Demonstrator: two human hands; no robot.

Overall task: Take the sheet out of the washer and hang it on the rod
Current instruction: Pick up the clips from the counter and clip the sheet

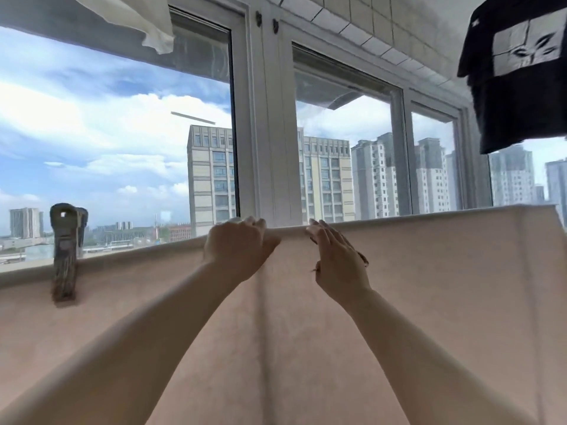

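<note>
Pale pink cotton fills the lower half of the head view: the sheet (pixel 429 286) is already out of the washer and draped over the rod, which is hidden under the fold running from 9 o'clock up to 3 o'clock across the frame. It hangs flat and wide, probably so air can reach the whole cloth. A big clip (pixel 65 253) bites the top edge out at 9 o'clock, most likely to stop the sheet sliding or blowing off by the window (pixel 270 133). Both hands sit side by side at the centre of the fold. The left hand (pixel 239 246) curls over the top edge, its fingers hooked round the cloth-covered rod, seemingly to pin the sheet there. The right hand (pixel 334 259) is held edge-on with its fingers straight and loose, their tips just at the fold; I judge it is smoothing or tugging the hem level, though whether it truly touches the cloth is hard to tell. A vertical crease drops from between the hands toward 6 o'clock, which suggests the middle wants flattening. At 1 o'clock a dark shirt (pixel 521 87) hangs well apart from the sheet, and at 11 o'clock a white cloth (pixel 147 19) dangles overhead. The hanging looks nearly done; evening the edge and perhaps a second clip on the right seem to remain.
</note>
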